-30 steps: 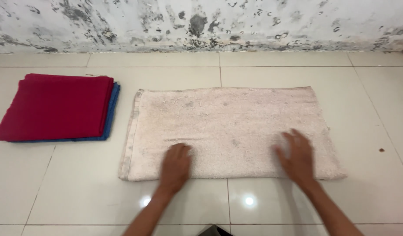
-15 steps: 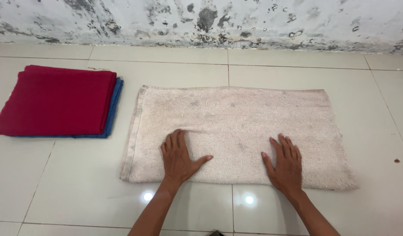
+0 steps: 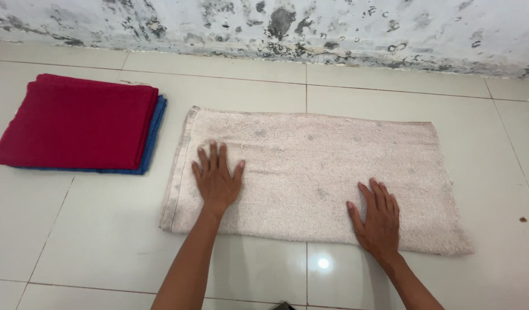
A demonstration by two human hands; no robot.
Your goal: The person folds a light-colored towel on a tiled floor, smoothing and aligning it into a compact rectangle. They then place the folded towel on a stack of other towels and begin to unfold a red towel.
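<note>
Towel: a pale pink towel (image 3: 333, 166) lies flat on the floor, spread lengthwise from left to right; its hemmed short edge is at the left; grey specks dot the pile.
Left hand: the left hand (image 3: 217, 178) rests palm down on the left part of the towel, fingers spread and pointing toward the far wall; released, grasping nothing.
Right hand: the right hand (image 3: 378, 215) lies palm down on the near right part of the towel, close to its near edge, fingers spread; also released, flat on the cloth.
Stack: to the left, apart from the towel, a folded red cloth (image 3: 75, 121) sits on a folded blue cloth (image 3: 152, 135); only the blue edges show.
Floor: glossy cream tiles (image 3: 104, 241) with thin grout lines.
Wall: at the far side, a white wall (image 3: 333, 26) blotched with dark stains.
</note>
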